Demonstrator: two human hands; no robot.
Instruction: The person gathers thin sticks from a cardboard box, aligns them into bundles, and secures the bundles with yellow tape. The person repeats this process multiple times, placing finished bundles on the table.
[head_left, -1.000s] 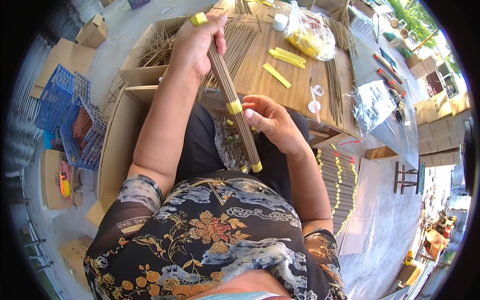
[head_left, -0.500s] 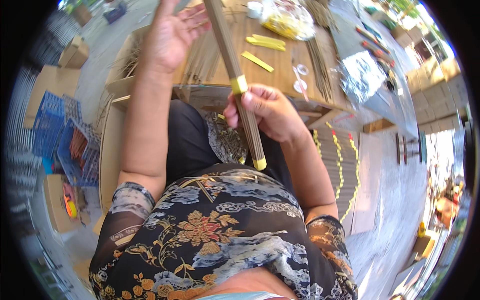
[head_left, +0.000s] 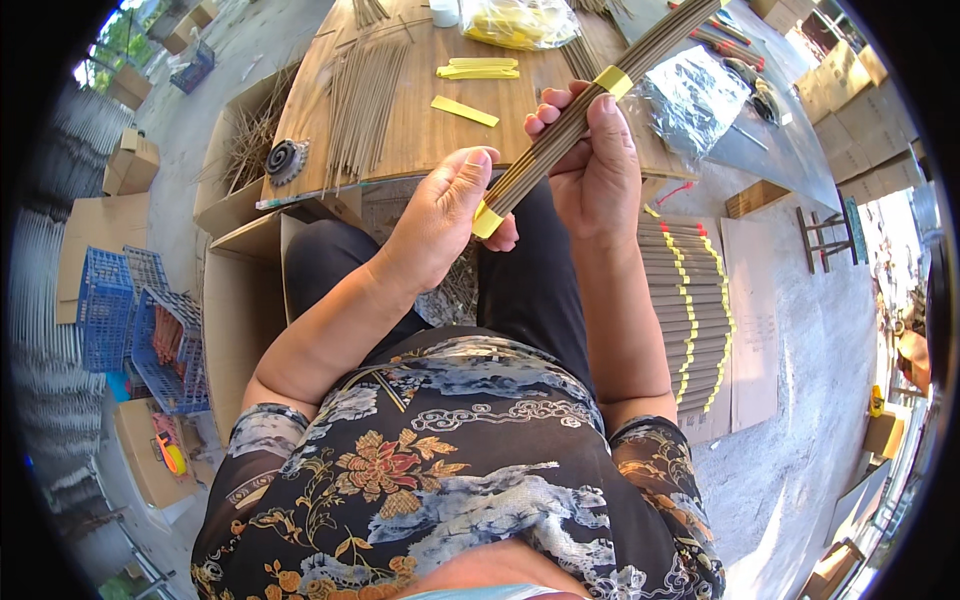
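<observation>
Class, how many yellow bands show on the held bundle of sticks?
3: an end band at the left hand; a middle band just beyond the right hand; a far band at the picture's upper edge. Hands could hide more.

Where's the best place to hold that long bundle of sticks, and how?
Probably near its middle yellow band, coming from underneath, with the grip wrapped around both sides. The bundle is long, thin and slanting, and the band wraps the sticks together there. The right grip cradles it close to that band.
</observation>
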